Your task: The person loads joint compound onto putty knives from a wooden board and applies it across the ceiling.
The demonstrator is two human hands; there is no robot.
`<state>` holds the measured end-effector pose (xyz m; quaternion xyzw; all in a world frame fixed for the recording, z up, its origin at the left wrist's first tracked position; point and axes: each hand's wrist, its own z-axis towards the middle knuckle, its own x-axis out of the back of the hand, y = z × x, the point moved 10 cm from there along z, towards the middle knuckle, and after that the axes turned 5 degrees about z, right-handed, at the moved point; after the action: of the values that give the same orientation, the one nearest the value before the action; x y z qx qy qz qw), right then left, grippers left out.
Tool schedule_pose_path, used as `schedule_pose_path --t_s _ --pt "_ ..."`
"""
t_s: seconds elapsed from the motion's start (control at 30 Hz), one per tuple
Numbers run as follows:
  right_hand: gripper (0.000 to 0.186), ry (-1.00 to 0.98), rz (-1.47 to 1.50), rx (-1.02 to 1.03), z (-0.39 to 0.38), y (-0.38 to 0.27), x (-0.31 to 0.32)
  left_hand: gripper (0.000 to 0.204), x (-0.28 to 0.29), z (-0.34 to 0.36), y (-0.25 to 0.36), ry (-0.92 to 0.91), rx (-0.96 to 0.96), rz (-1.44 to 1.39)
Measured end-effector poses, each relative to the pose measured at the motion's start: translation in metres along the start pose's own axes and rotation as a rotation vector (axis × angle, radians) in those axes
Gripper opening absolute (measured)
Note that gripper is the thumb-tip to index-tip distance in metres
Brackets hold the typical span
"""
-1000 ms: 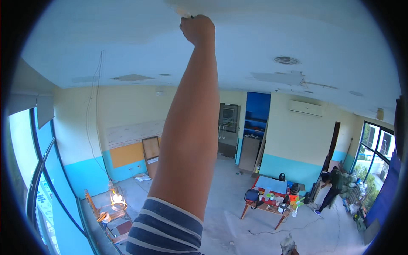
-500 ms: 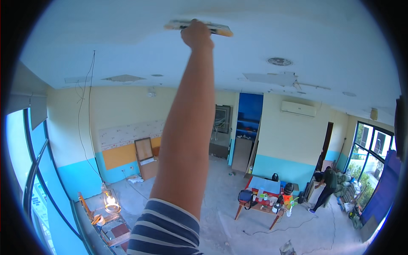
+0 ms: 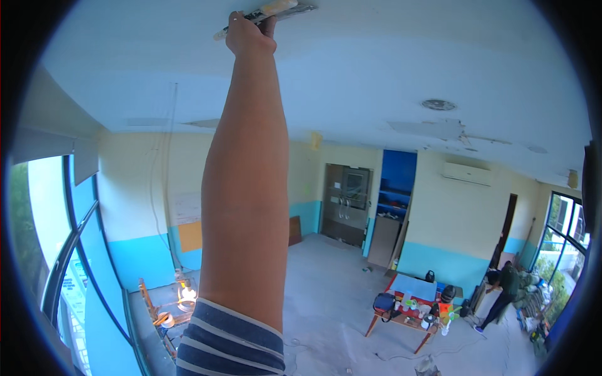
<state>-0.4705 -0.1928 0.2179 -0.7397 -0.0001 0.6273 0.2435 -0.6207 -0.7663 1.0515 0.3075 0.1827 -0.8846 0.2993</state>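
Observation:
My left arm, in a dark and pale striped sleeve, reaches straight up to the ceiling. At its end my left hand is closed round a wide putty knife with a pale yellowish part and a long thin blade. The tool lies slanted against or very near the white ceiling, its right end higher in the picture; whether it touches cannot be made out. My right hand is out of view.
Below, a red table carries bottles, cups and a dark bag. A lit lamp stands by a wooden frame at the left windows. At the far right a person bends beside piled sacks. Wires hang from the ceiling on the left.
My left hand has moved left with the putty knife, which has tilted, its right end now higher. The view has turned, so the room sits further right and lower.

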Motion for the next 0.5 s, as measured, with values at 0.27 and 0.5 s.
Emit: schedule_pose_path --t_s 0.27,0.5 --pt "0.017 0.176 -0.021 -0.124 0.042 0.031 -0.031 0.05 -0.051 0.006 0.146 -0.124 -0.122 0.122" --pt "0.015 0.029 -0.086 -0.232 0.089 0.075 -0.056 0.038 -0.115 -0.011 0.269 -0.099 -0.409 0.343"
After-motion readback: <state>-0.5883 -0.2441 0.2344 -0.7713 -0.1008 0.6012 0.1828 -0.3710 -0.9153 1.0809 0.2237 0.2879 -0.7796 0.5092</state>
